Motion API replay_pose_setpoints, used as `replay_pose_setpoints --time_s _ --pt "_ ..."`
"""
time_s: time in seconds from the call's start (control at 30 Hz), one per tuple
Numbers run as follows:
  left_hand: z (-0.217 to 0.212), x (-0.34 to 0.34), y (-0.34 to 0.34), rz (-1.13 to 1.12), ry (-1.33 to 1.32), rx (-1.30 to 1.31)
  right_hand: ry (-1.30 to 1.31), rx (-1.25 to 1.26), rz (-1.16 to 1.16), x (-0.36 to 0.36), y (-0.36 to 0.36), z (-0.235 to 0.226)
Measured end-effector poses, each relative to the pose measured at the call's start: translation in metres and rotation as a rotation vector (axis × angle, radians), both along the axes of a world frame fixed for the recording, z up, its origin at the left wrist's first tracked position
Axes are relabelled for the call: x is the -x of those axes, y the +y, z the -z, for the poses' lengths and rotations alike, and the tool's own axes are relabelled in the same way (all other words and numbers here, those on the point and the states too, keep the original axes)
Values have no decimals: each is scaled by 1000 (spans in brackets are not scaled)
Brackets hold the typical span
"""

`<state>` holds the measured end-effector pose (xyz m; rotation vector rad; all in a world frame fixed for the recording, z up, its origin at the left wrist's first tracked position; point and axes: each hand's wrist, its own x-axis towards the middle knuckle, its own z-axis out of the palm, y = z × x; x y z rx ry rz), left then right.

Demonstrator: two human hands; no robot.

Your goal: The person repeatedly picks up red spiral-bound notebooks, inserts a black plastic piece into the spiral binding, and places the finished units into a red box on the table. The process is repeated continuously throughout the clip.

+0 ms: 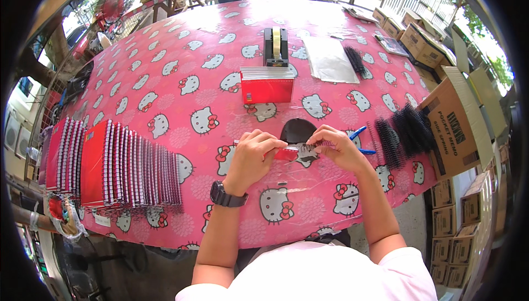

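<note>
My left hand (250, 155), with a dark watch on its wrist, grips a small red memo pad (287, 154) low over the middle of the table. At the pad's right end, the fingers of my right hand (337, 145) pinch a thin dark spiral coil (306, 149). Whether the coil runs through the pad's holes cannot be made out. A black oval piece (297, 130) lies just behind the pad. Beside my right hand rest blue-handled pliers (365, 151), partly hidden by it. Piles of black spiral coils (405, 135) lie farther right.
Rows of spiral-bound red memo pads (107, 160) stand at the left. A stack of red pads (268, 89) sits before a tape dispenser (276, 47). White sheets (329, 59) and more coils (355, 62) lie beyond. An open cardboard box (457, 124) flanks the table's right edge.
</note>
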<state>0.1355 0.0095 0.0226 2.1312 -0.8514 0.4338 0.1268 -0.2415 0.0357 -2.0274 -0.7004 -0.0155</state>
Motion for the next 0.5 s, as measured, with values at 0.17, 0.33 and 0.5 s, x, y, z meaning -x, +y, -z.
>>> replay_pose_setpoints --time_s 0.17,0.33,0.5 --pt "2 0 -1 10 -23 -17 218 -42 -19 -5 -8 6" --pt "-6 5 -9 -76 -104 -63 138 19 50 7 2 -2" --pt "-1 12 -26 -63 -124 -43 28 151 2 7 2 3"
